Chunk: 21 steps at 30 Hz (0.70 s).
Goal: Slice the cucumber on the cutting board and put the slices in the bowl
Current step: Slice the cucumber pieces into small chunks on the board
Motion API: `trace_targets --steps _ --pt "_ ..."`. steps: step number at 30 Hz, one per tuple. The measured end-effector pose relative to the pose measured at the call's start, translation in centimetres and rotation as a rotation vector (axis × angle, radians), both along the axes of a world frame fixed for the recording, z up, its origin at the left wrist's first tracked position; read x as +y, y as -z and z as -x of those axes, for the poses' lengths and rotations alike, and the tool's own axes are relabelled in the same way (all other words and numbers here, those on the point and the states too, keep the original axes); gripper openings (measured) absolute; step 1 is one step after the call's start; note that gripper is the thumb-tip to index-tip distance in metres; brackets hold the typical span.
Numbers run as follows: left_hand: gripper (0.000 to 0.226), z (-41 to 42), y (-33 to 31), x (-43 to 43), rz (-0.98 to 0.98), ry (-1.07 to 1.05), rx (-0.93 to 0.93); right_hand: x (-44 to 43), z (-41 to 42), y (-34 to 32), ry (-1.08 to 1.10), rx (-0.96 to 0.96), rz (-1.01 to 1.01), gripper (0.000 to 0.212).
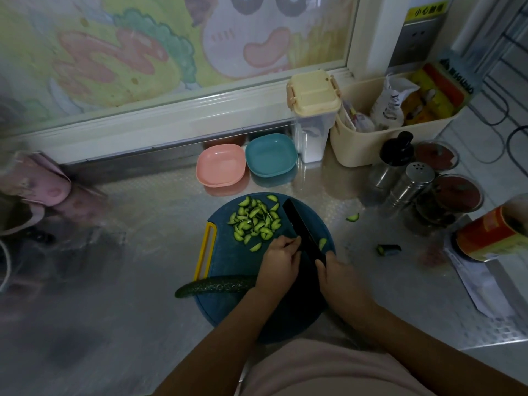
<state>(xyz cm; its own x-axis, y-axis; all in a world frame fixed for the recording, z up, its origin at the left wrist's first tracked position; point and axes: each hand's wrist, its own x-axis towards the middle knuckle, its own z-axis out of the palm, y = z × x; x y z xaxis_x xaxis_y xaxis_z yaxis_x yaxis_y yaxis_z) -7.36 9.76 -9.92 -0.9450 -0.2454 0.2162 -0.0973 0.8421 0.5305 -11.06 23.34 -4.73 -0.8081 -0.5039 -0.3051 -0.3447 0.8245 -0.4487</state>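
Head view: a round dark blue cutting board (228, 261) with a yellow handle at its 9 o'clock edge is seen on the metal tabletop (137, 252). A heap of cucumber slices (255, 221) is noted on the board from 11 to 12 o'clock. A black knife (303, 230) is laid slantwise across the board, tip toward 12 o'clock. The grip of the right hand (338, 274) is closed round the knife's handle end at the board's 3 o'clock side. The left hand (281, 260) is set against the blade's left flank with fingers curled; whether anything is pinched in that grip cannot be told. One loose slice (322, 243) is seen just right of the blade. The uncut cucumber (214, 284) is found at 8 o'clock, lying across the board's edge, one end hidden under the left wrist. A pink bowl (220, 165) and a teal bowl (271, 155) are recorded side by side beyond the board at 12 o'clock, with no slices in either. A stray slice (353, 217) is seen off the board at 2 o'clock, and a cucumber end piece (388, 250) at 3 o'clock.
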Motion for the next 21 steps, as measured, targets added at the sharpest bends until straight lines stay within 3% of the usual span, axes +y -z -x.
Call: trace_targets --steps 10,21 --pt "0.031 -0.1 -0.3 0.1 -0.087 -0.074 0.026 0.9 0.5 1.0 0.102 -0.111 0.163 0.031" --pt "0.03 -0.1 -0.1 0.0 -0.149 -0.092 0.033 0.8 0.3 0.2 0.056 0.032 0.18 0.031"
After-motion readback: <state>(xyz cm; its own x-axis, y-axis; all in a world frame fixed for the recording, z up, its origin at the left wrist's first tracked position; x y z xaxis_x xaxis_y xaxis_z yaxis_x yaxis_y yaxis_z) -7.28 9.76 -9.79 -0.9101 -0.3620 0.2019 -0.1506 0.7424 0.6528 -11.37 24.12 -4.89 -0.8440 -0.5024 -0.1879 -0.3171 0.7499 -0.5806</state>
